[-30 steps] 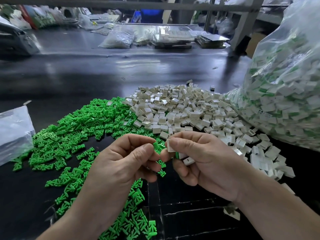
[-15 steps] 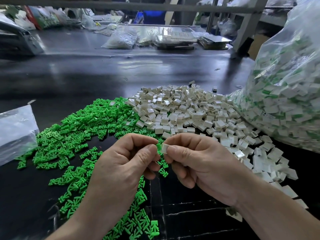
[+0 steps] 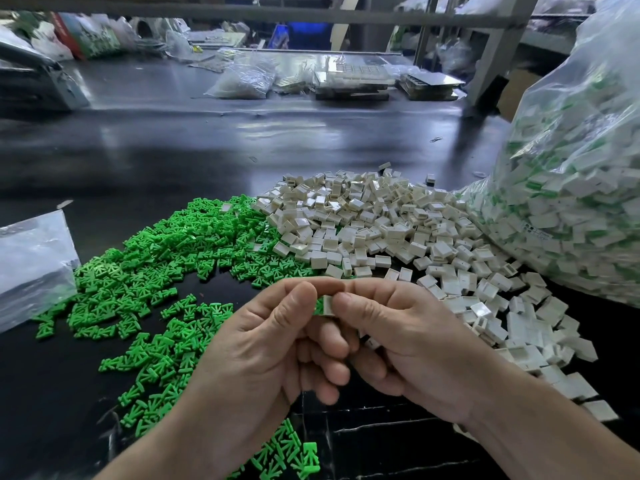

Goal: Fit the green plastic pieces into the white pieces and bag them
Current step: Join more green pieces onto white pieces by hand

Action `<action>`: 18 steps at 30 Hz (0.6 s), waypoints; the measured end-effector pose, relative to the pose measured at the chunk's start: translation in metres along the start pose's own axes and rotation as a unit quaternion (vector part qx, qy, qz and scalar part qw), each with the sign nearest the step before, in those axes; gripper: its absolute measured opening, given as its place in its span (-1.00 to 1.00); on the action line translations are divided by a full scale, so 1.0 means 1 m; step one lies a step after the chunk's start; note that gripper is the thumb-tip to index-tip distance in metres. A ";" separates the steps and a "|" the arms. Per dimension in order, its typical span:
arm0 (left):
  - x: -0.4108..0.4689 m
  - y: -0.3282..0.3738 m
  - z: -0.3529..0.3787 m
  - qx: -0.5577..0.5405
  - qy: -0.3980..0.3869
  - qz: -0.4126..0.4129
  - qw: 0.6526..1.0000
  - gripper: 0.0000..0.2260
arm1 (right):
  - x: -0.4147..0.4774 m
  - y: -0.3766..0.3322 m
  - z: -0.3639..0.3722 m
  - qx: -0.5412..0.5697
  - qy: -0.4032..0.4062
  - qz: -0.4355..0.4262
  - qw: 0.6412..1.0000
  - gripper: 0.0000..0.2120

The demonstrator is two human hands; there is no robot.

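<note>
A heap of green plastic pieces (image 3: 166,258) spreads over the left of the black table. To its right lies a heap of white square pieces (image 3: 381,223). Both hands meet at the near centre. My left hand (image 3: 263,344) pinches a green piece (image 3: 319,305) between thumb and forefinger. My right hand (image 3: 408,344) pinches a small white piece (image 3: 329,305) pressed against it. Only a sliver of the green piece shows. A large clear bag (image 3: 571,188) holding joined white-and-green pieces stands at the right.
A small clear bag (image 3: 31,268) lies at the left edge. The black table (image 3: 173,161) stretches far back. Clear bags (image 3: 242,81), trays (image 3: 353,81) and clutter line its far side. A grey metal post (image 3: 498,50) rises at the back right.
The hands have closed together. The green piece has gone further into the white piece, so less green shows between the fingertips.
</note>
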State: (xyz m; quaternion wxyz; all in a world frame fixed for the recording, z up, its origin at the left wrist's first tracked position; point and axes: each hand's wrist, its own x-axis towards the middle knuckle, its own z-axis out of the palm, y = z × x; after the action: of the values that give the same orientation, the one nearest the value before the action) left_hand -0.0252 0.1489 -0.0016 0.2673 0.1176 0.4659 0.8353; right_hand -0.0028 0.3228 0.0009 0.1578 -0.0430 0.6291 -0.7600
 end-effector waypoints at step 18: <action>0.001 -0.001 0.000 -0.079 -0.021 -0.014 0.997 -0.65 | -0.003 -0.005 0.013 0.060 -0.010 0.013 0.998 -0.51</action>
State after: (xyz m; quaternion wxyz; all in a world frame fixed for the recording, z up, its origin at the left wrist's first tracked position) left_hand -0.0255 0.1503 -0.0027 0.2969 0.1072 0.3942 0.8631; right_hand 0.0030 0.3125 0.0084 0.1764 -0.0325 0.5812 -0.7938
